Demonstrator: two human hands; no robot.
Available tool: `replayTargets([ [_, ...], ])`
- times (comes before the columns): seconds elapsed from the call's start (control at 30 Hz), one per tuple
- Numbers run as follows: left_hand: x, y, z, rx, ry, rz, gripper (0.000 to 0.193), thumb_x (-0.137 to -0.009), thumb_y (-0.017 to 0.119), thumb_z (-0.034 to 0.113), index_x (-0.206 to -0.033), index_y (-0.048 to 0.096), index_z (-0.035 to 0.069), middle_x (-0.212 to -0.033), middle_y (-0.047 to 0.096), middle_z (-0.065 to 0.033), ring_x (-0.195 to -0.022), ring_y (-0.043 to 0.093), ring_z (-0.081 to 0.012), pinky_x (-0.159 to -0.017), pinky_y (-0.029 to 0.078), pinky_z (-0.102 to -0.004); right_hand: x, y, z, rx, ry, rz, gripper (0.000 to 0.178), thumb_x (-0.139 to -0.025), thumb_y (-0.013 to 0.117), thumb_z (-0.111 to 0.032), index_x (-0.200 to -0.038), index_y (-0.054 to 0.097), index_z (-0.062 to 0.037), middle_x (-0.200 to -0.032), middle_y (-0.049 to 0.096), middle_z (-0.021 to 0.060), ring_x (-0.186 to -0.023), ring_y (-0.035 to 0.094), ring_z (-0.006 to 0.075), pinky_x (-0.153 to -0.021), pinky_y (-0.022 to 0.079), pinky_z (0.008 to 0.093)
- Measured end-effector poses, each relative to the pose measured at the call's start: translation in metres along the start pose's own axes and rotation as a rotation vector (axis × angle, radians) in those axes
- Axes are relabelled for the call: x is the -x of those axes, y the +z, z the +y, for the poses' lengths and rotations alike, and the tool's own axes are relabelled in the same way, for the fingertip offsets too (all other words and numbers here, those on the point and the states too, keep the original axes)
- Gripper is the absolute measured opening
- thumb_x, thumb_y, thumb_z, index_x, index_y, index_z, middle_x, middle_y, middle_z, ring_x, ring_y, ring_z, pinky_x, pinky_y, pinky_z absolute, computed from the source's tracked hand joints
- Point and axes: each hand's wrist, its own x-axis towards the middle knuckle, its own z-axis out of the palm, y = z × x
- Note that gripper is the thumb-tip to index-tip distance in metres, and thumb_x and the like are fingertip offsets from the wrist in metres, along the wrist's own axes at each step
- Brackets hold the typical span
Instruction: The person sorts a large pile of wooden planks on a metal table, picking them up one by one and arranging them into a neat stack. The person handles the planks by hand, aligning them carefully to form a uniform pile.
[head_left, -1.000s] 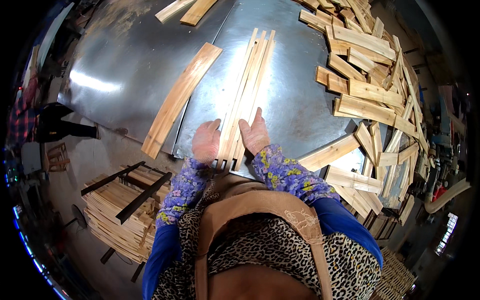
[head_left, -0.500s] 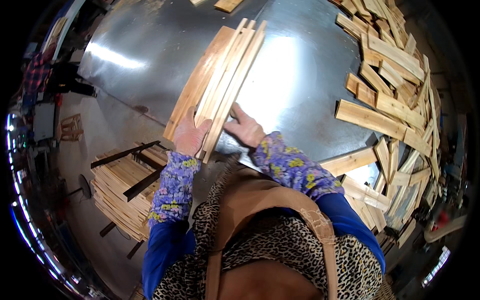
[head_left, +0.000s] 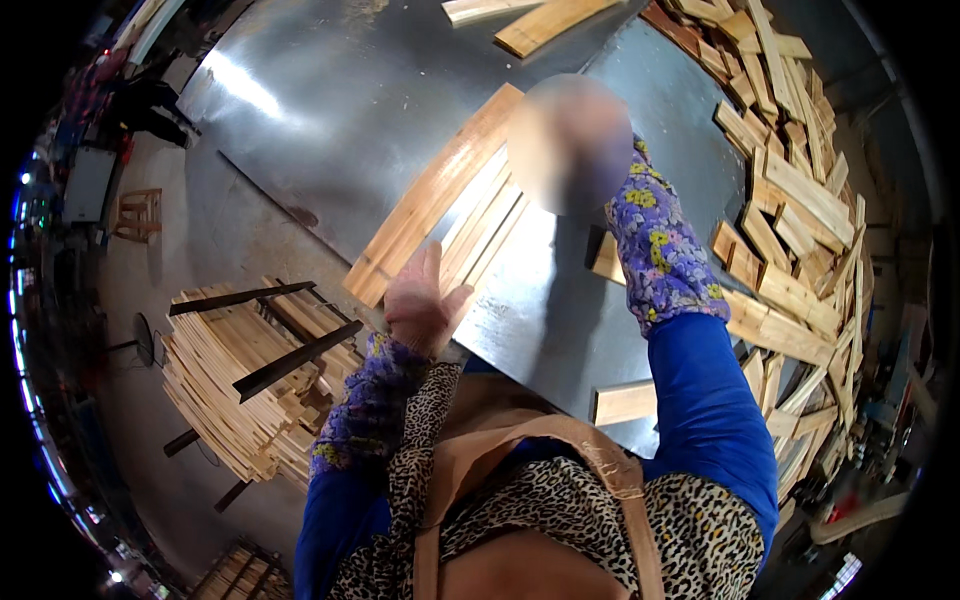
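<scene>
On the grey metal tabletop [head_left: 330, 130] lies a wide wooden board [head_left: 432, 205], slanting away to the right. Several narrow wooden strips [head_left: 488, 228] run alongside its right edge. My left hand [head_left: 416, 308] is open at their near ends, fingers spread, the thumb by the outer strip. Farther off, my right hand [head_left: 597, 130] is at the strips' far ends. A blurred patch covers it and those ends, so its fingers and grip cannot be made out. Both forearms wear flowered sleeve covers.
Loose wooden boards [head_left: 790, 270] are heaped along the table's right side. Two boards [head_left: 555, 25] lie at the far edge. Left of me, a stack of wood slats [head_left: 240, 380] stands between dark metal bars [head_left: 300, 360]. Beyond are a wooden stool [head_left: 138, 215] and another person [head_left: 140, 105].
My right hand has gone from the strips' near ends to their far ends. My left hand has opened its fingers. The strips now lie lower, to the right of the wide board.
</scene>
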Motion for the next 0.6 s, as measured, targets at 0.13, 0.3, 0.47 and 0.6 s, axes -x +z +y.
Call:
replayTargets([
  [0.13, -0.009, -0.011, 0.009, 0.051, 0.053, 0.01, 0.075, -0.089, 0.086, 0.032, -0.15, 0.058, -0.004, -0.134, 0.07, -0.026, -0.123, 0.068, -0.0453, -0.105, 0.056, -0.0496, -0.023, 0.001, 0.026, -0.516, 0.128, -0.048, 0.075, -0.1, 0.066, -0.065, -0.147, 0.064, -0.0058, -0.144, 0.071, 0.0188, -0.134, 0.065, 0.0347, -0.113, 0.049, 0.0467],
  [0.3, -0.01, 0.012, 0.003, 0.03, 0.139, 0.235, 0.049, -0.092, 0.081, 0.021, -0.134, 0.067, -0.001, -0.129, 0.072, -0.0177, -0.115, 0.071, -0.0381, -0.1, 0.059, -0.0456, 0.044, -0.037, -0.017, -0.965, 0.133, 0.183, 0.08, -0.099, 0.077, -0.054, -0.155, 0.055, -0.0019, -0.136, 0.073, 0.0222, -0.124, 0.072, 0.0338, -0.111, 0.054, 0.0431],
  [0.47, -0.051, -0.064, 0.083, 0.209, 0.338, -0.038, 0.053, -0.09, 0.082, 0.028, -0.137, 0.072, 0.003, -0.139, 0.072, -0.018, -0.125, 0.07, -0.0358, -0.107, 0.056, -0.0467, 0.126, 0.001, -0.08, -1.219, -0.025, -0.101, 0.078, -0.098, 0.079, -0.031, -0.162, 0.049, -0.0008, -0.14, 0.072, 0.0207, -0.126, 0.071, 0.0334, -0.116, 0.054, 0.0413],
  [0.6, -0.125, -0.135, 0.062, -0.313, 0.955, 0.458, 0.049, -0.097, 0.07, 0.051, -0.123, 0.079, 0.01, -0.126, 0.078, -0.0147, -0.115, 0.074, -0.0349, -0.106, 0.054, -0.0526, 0.143, -0.068, -0.09, -1.278, -0.506, -0.52, 0.064, -0.1, 0.073, -0.027, -0.156, 0.057, 0.0004, -0.135, 0.075, 0.0186, -0.122, 0.073, 0.0299, -0.112, 0.057, 0.0413],
])
